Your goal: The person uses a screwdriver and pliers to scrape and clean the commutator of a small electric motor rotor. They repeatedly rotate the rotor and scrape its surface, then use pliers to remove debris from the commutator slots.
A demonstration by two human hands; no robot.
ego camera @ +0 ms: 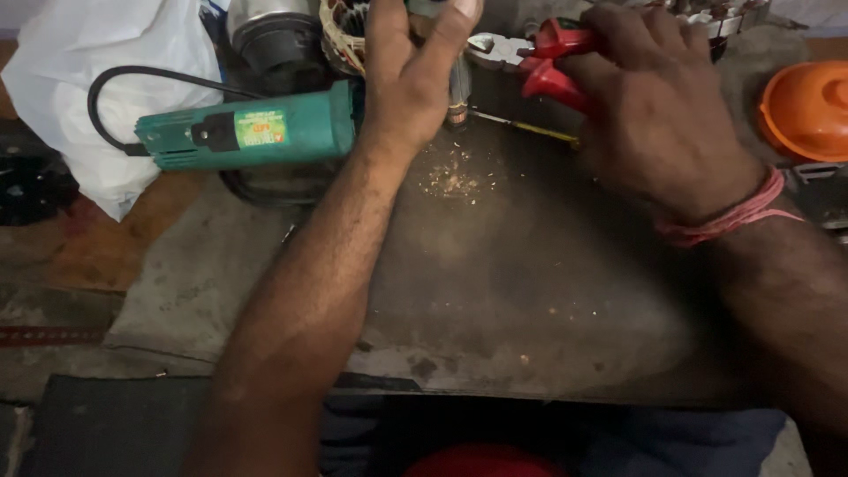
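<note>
From my remote seat I saw the left hand (408,75) raised at the far edge of the bench (495,291), its fingers (459,22) curled around a small metal part (458,88), a ribbed cylinder that showed just below the palm; how firmly they pinched it I could not tell. The right hand (658,115) had its fingers (618,35) pressed around the red handles of a pair of pliers (530,57), whose metal jaws pointed toward the left fingers, just beside them. Below the pliers lay a thin yellow-handled screwdriver (530,128), and near the left wrist sat a scatter of pale shavings (455,177). Left of the left fingers rested a green angle grinder (256,132) on a white plastic bag (97,79). Well to the right of the right fingers stood an orange lid (808,106). A pink thread band (733,216) circled the right wrist.
</note>
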